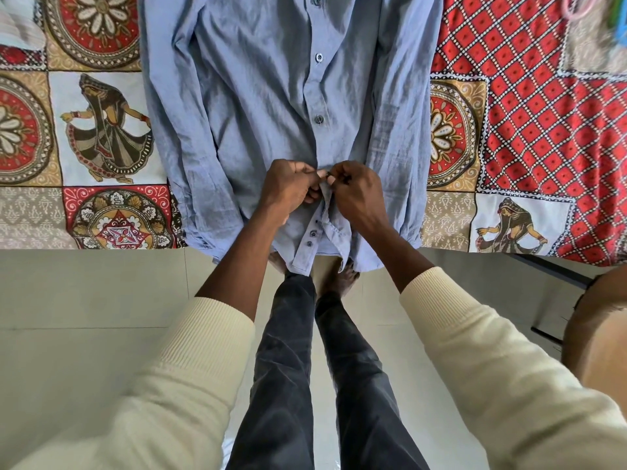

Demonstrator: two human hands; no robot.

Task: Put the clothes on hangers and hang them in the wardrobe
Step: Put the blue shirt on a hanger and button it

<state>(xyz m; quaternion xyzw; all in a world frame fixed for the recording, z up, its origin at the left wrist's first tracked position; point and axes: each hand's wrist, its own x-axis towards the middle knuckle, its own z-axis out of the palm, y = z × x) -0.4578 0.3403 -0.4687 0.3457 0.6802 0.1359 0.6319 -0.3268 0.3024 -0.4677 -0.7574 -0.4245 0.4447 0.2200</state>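
The shirt (271,106) lies flat on the bed, front up, its hem hanging over the bed's edge (101,248) toward the person's legs. Bare bedspread (529,130) shows on both sides of it, and open pale floor (84,300) lies below the edge. The shirt is light blue, creased, with dark buttons; the upper ones are fastened, the lowest part of the front gapes open. The left hand (291,189) pinches the front strip with curled fingers, and the right hand (356,195) pinches the opposite strip, the two touching at a button. The bedspread is patterned in red, tan and white with dancers and medallions.
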